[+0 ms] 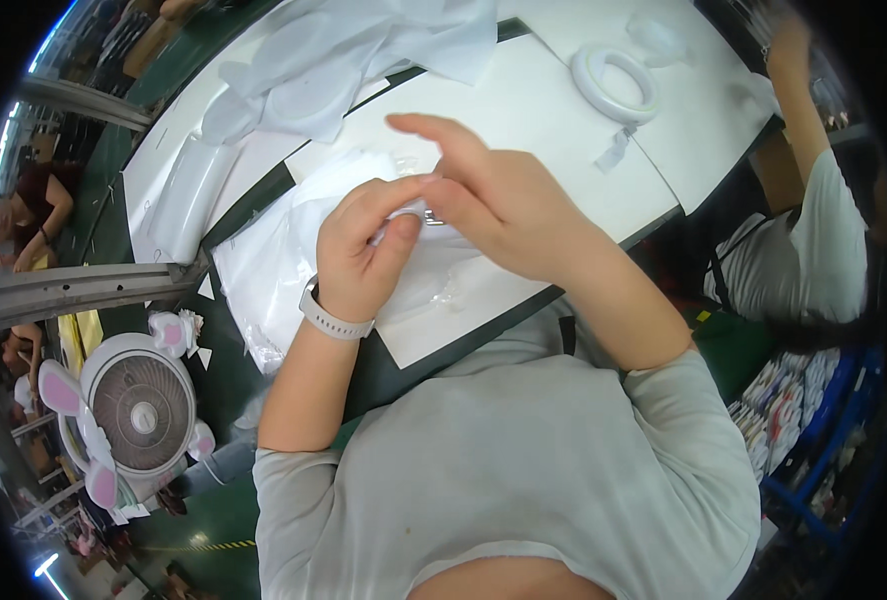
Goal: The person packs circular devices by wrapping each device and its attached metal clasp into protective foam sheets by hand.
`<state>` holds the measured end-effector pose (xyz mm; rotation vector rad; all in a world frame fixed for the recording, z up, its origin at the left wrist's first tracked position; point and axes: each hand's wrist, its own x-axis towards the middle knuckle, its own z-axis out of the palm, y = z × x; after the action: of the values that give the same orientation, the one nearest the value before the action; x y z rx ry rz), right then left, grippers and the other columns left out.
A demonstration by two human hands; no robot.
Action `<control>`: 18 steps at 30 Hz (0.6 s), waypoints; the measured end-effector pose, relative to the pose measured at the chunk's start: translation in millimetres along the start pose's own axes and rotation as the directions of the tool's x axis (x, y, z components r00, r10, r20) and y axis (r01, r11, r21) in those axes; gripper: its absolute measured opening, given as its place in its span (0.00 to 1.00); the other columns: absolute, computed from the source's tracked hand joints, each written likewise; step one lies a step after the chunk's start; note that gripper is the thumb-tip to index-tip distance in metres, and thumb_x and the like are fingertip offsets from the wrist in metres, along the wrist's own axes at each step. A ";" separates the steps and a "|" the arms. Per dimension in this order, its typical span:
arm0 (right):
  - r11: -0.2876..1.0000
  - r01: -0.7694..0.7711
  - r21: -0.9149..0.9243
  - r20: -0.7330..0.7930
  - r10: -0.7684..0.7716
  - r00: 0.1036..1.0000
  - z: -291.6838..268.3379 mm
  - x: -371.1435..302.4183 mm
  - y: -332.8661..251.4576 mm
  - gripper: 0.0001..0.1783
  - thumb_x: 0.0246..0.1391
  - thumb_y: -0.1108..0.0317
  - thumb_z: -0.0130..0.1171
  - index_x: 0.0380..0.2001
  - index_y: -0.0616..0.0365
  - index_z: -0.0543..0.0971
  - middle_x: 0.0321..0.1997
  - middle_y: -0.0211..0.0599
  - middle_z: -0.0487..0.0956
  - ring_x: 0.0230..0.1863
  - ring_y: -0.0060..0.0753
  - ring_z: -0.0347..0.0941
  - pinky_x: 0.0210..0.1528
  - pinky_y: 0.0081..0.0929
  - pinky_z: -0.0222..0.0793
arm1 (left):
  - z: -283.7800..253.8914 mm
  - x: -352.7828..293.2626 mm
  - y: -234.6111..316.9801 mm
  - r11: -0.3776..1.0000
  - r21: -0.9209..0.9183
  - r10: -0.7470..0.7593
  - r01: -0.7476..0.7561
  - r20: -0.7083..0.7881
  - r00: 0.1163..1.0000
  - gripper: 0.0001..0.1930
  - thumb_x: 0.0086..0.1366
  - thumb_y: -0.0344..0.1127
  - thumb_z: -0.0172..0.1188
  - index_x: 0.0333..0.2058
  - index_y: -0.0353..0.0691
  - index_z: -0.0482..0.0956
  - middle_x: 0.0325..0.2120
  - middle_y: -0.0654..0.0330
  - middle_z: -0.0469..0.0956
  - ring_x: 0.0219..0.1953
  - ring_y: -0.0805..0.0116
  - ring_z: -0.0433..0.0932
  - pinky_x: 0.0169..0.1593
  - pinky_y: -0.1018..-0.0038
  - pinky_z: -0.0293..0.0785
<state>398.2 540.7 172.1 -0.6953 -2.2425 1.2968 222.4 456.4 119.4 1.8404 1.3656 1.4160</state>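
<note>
left hand [363,250]: frame centre, fingers curled, thumb and forefinger pinched shut on a small white piece [403,215]
right hand [488,195]: just right of the left one, fingertips closed on the same piece from the other side; forefinger sticks out toward upper left
piece: held between both hands, just above the bags; a bit of dark metal shows at its right edge, too small to tell what
watch [331,320]: white band on the left wrist
bags [263,270]: clear plastic, crumpled pile under the hands, spreading to centre left
board [523,130]: white, tilted across the frame centre, carries the bags; dark gaps along its edges
second board [703,130]: upper right, beside the first
ring [615,85]: white, flat on the boards, upper right, well apart from the hands
tape strip [613,150]: pale, just below the ring
cloth [343,55]: pale sheets heaped at top centre
fan [141,408]: white, lower left, with pink-and-white ear shapes clipped on its rim
shirt [523,470]: grey, fills the bottom centre
other people: one in a white shirt [813,250] at the right edge, arm raised; one in dark red [33,200] at the left edge
</note>
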 end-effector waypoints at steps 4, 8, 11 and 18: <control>0.870 0.409 -0.275 -0.250 -0.475 0.844 -4.1 -13.2 61.0 0.23 0.54 0.58 0.59 0.53 0.51 0.72 0.39 0.37 0.79 0.40 0.36 0.75 0.45 0.27 0.69 | -6.6 -7.9 -5.2 1.000 -0.010 -0.021 0.019 -0.243 0.970 0.12 0.69 0.36 0.52 0.44 0.35 0.78 0.33 0.62 0.78 0.32 0.76 0.73 0.36 0.80 0.69; 0.887 0.441 -0.139 -0.222 -0.462 0.859 7.0 -34.1 84.6 0.22 0.37 0.64 0.72 0.38 0.51 0.77 0.39 0.33 0.78 0.40 0.37 0.74 0.45 0.31 0.68 | -15.7 -13.6 -14.3 0.941 -0.280 -0.282 0.190 -0.337 0.898 0.16 0.72 0.40 0.45 0.46 0.34 0.75 0.37 0.59 0.77 0.35 0.75 0.75 0.38 0.78 0.73; 0.887 0.450 -0.108 -0.180 -0.463 0.868 7.0 -35.7 84.6 0.19 0.34 0.68 0.73 0.34 0.52 0.77 0.36 0.33 0.77 0.37 0.37 0.73 0.40 0.29 0.69 | -14.0 -13.8 -15.5 0.893 -0.430 -0.302 0.133 -0.351 0.886 0.17 0.73 0.41 0.45 0.48 0.33 0.73 0.37 0.58 0.77 0.35 0.74 0.75 0.37 0.78 0.73; 0.873 0.444 -0.204 -0.113 -0.471 0.875 0.3 -35.4 73.5 0.10 0.41 0.77 0.65 0.26 0.55 0.74 0.33 0.34 0.76 0.34 0.37 0.72 0.34 0.30 0.67 | -8.6 -14.3 -12.3 0.852 -0.498 -0.383 0.162 -0.380 0.842 0.17 0.72 0.40 0.47 0.45 0.32 0.76 0.35 0.59 0.78 0.32 0.75 0.74 0.36 0.79 0.72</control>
<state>439.7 549.9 102.5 -0.2755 -2.2201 0.7934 209.5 447.0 106.2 0.9860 1.2996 1.8918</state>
